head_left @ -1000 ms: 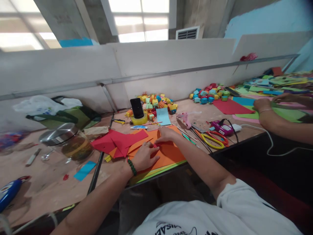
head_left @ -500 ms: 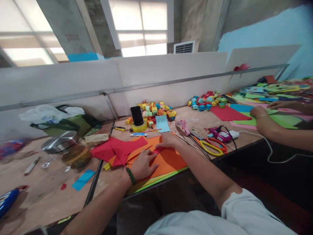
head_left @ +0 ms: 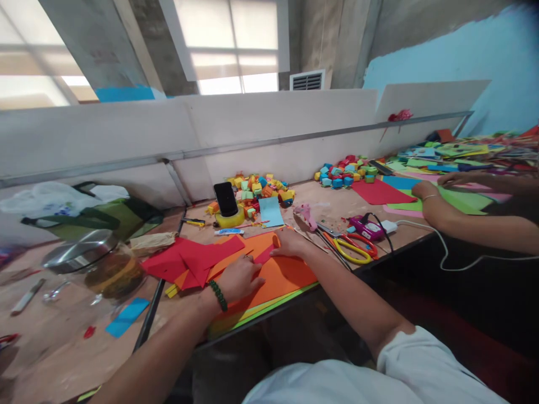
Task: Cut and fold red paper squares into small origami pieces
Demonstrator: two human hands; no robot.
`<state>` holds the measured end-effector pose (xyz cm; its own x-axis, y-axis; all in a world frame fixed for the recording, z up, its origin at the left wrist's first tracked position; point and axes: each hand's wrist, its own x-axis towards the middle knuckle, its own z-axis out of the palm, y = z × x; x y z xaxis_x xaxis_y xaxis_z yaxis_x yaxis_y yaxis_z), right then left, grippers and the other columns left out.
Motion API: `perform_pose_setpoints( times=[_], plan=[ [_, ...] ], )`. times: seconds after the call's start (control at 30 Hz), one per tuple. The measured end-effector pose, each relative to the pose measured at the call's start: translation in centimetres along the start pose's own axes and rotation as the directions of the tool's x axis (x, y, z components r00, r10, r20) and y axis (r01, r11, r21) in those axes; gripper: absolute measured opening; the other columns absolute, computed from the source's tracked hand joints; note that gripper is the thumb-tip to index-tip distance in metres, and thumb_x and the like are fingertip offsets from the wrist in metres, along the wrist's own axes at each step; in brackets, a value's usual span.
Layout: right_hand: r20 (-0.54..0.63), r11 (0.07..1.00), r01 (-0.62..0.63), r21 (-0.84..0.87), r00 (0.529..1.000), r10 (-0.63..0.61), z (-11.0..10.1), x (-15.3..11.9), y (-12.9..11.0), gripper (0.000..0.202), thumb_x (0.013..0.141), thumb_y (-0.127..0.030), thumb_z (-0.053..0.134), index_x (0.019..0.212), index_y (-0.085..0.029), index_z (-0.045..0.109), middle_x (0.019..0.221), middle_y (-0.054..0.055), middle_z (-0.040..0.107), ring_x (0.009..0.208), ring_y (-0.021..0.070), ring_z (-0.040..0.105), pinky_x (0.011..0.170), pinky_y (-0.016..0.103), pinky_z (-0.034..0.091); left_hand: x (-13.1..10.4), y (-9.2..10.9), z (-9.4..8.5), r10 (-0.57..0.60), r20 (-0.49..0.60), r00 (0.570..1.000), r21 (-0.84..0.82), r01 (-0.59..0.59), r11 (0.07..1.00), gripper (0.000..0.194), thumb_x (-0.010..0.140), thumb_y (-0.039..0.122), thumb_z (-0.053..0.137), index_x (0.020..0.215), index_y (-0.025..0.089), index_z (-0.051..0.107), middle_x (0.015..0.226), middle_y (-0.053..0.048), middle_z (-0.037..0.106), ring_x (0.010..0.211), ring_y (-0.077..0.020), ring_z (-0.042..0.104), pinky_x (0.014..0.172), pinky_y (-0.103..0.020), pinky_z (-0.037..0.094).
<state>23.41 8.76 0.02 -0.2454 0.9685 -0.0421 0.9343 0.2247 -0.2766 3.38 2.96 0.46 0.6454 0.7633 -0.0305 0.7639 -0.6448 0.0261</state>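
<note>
A small piece of red paper [head_left: 264, 255] lies between my hands on a stack of orange sheets [head_left: 290, 272]. My left hand [head_left: 240, 279], with a green bead bracelet at its wrist, rests on the stack, fingers stretched and thumb apart, fingertips at the red piece's left end. Curled at the other end, my right hand [head_left: 289, 243] grips the red piece; its fingertips are partly hidden. Red sheets [head_left: 189, 258] overlap the stack's left side. Just beyond my hands are a light blue paper [head_left: 270, 211] and a glue tube [head_left: 229, 232].
A phone [head_left: 225, 199] leans on a tape roll [head_left: 229, 217] before piled paper cubes [head_left: 256, 188]. Scissors [head_left: 351, 249], a pink glue gun [head_left: 306, 215] and a purple power strip [head_left: 367, 228] lie right. A glass teapot [head_left: 112, 272] stands left. A co-worker's hands [head_left: 429, 196] handle green paper.
The view has turned slightly right, so the table's things sit further left. My hands are a little further apart, and more of the red piece shows between them.
</note>
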Motion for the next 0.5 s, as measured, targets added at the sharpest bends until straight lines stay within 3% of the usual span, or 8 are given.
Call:
perform_pose_setpoints(
  times=[0.17, 0.3, 0.4, 0.5],
  plan=[
    [0.0, 0.998, 0.009, 0.065, 1.0, -0.009, 0.7, 1.1, 2.3, 0.059, 0.077, -0.029, 0.074, 0.13, -0.015, 0.053, 0.128, 0.016, 0.061, 0.113, 0.0255, 0.061, 0.086, 0.027, 0.047, 0.1, 0.1, 0.2, 0.012, 0.012, 1.0, 0.016, -0.012, 1.0, 0.022, 0.087, 0.034, 0.056, 0.086, 0.016, 0.067, 0.089, -0.013, 0.066, 0.091, -0.0287, 0.062, 0.077, -0.038, 0.048],
    [-0.004, 0.993, 0.028, 0.114, 1.0, -0.028, 1.0, 1.3, 3.5, 0.049, 0.083, -0.026, 0.066, 0.129, -0.014, 0.055, 0.123, 0.013, 0.064, 0.108, 0.0217, 0.064, 0.085, 0.024, 0.047, 0.9, -0.3, 1.2, -0.037, -0.026, 0.999, 0.006, 0.037, 0.999, 0.026, 0.088, 0.042, 0.055, 0.089, 0.018, 0.067, 0.091, -0.012, 0.066, 0.092, -0.0276, 0.062, 0.079, -0.038, 0.047],
    [-0.039, 0.989, 0.058, 0.134, 0.998, -0.053, 0.7, 0.4, 2.5, 0.041, 0.089, -0.026, 0.057, 0.128, -0.013, 0.056, 0.122, 0.016, 0.065, 0.108, 0.0241, 0.063, 0.089, 0.029, 0.047, 2.2, -0.6, 2.0, -0.119, -0.066, 0.991, -0.008, 0.118, 0.993, 0.034, 0.089, 0.046, 0.053, 0.094, 0.015, 0.066, 0.095, -0.014, 0.065, 0.09, -0.0277, 0.062, 0.079, -0.037, 0.047],
    [-0.096, 0.975, 0.151, 0.16, 0.986, -0.137, 0.3, -2.6, 0.6, 0.034, 0.092, -0.029, 0.05, 0.123, -0.018, 0.06, 0.124, 0.014, 0.063, 0.111, 0.0245, 0.061, 0.09, 0.032, 0.048, 3.0, -0.3, 2.2, -0.186, -0.09, 0.978, -0.019, 0.185, 0.982, 0.036, 0.09, 0.045, 0.051, 0.097, 0.013, 0.066, 0.097, -0.015, 0.064, 0.09, -0.0277, 0.062, 0.078, -0.037, 0.048]
  ],
)
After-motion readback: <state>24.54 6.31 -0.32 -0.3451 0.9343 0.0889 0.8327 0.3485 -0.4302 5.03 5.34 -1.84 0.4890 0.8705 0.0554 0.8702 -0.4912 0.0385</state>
